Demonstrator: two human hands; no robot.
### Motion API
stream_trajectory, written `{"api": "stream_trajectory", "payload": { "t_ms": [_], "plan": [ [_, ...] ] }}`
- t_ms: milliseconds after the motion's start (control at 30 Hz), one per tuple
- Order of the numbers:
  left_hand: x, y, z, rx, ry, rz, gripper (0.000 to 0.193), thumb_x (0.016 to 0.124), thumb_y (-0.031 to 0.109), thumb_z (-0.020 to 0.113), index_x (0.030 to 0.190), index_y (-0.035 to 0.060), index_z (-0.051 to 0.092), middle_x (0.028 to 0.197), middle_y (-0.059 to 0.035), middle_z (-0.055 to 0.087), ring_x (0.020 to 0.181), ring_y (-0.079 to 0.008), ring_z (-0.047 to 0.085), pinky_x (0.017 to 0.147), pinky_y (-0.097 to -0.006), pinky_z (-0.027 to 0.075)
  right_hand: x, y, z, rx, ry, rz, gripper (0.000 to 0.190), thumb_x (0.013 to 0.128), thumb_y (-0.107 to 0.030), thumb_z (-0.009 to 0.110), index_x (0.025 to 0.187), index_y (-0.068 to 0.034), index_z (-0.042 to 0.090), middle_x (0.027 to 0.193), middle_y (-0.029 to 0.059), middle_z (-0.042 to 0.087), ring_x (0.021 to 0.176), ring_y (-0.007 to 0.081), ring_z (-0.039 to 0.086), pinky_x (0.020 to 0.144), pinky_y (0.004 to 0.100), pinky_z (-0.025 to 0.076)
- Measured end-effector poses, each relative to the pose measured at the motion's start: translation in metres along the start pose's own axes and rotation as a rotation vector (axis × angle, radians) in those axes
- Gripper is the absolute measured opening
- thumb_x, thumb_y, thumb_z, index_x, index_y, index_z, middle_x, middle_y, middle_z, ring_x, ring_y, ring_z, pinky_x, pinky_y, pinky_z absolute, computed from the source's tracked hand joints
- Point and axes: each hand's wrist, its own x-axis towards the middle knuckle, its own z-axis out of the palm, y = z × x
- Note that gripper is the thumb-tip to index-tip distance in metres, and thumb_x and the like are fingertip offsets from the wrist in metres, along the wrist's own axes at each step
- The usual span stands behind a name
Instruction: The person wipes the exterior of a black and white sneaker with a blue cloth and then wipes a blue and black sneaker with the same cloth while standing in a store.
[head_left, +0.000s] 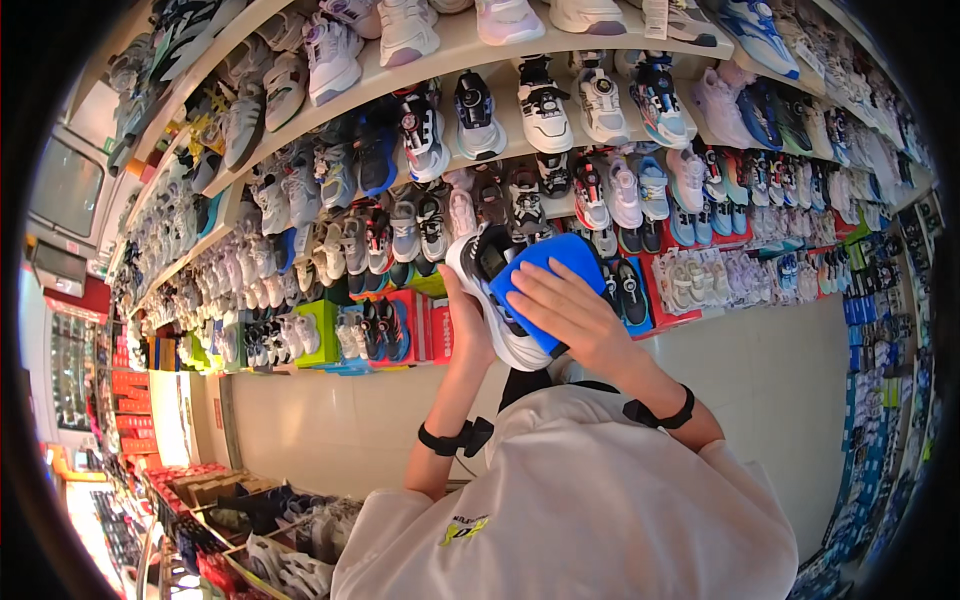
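A white sneaker (517, 352) with black parts is held in front of my chest, sole toward the lower left. My left hand (471, 326) grips it from the left side, thumb and palm along its sole edge. My right hand (566, 315) presses a bright blue cloth or pad (574, 259) flat over the shoe's upper side, fingers spread across it. The blue piece hides much of the upper; a dark opening and a grey insole show beside it. Black straps with small dark units circle both wrists.
Shelves (420, 64) packed with sneakers rise before me in several tiers. Below them, shoes stand on red, green and blue shoeboxes (319, 330) along the tiled floor (315, 412). Bins of wrapped shoes (285, 555) lie at lower left. Stacked boxes (862, 390) line the right.
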Motion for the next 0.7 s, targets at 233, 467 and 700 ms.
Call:
{"api": "stream_trajectory", "payload": {
  "t_ms": [233, 467, 700],
  "plan": [
    [0.008, 0.021, -0.007, -0.039, 0.122, 0.118, 0.073, 0.103, 0.066, 0.03, 0.145, 0.0081, 0.047, 0.14, -0.0119, 0.059, 0.125, -0.0273, 0.059, 0.107, -0.0423, 0.047, -0.018, -0.015, 0.02, -0.153, -0.141, -0.175, 0.044, 0.089, -0.013, 0.061, 0.132, -0.003, 0.063, 0.14, 0.0104, 0.06, 0.136, 0.0239, 0.052, 0.117, 0.0478, 0.038],
    [0.015, 0.033, -0.012, -0.087, 0.146, 0.186, 0.073, 0.103, 0.066, 0.029, 0.147, 0.0098, 0.045, 0.14, -0.0111, 0.058, 0.126, -0.0292, 0.057, 0.108, -0.044, 0.045, -0.037, -0.008, 0.011, -0.129, -0.162, -0.351, 0.042, 0.09, -0.014, 0.059, 0.13, -0.004, 0.064, 0.139, 0.009, 0.061, 0.133, 0.022, 0.055, 0.116, 0.0462, 0.04],
    [0.0, 0.02, 0.019, 0.067, 0.128, 0.315, 0.075, 0.104, 0.067, 0.029, 0.15, 0.0089, 0.041, 0.147, -0.0084, 0.053, 0.134, -0.0259, 0.05, 0.115, -0.0397, 0.036, -0.039, 0.001, -0.005, 0.014, -0.055, -0.082, 0.044, 0.087, -0.005, 0.062, 0.13, 0.001, 0.062, 0.139, 0.018, 0.06, 0.133, 0.0322, 0.056, 0.113, 0.05, 0.043]
  ]
}}
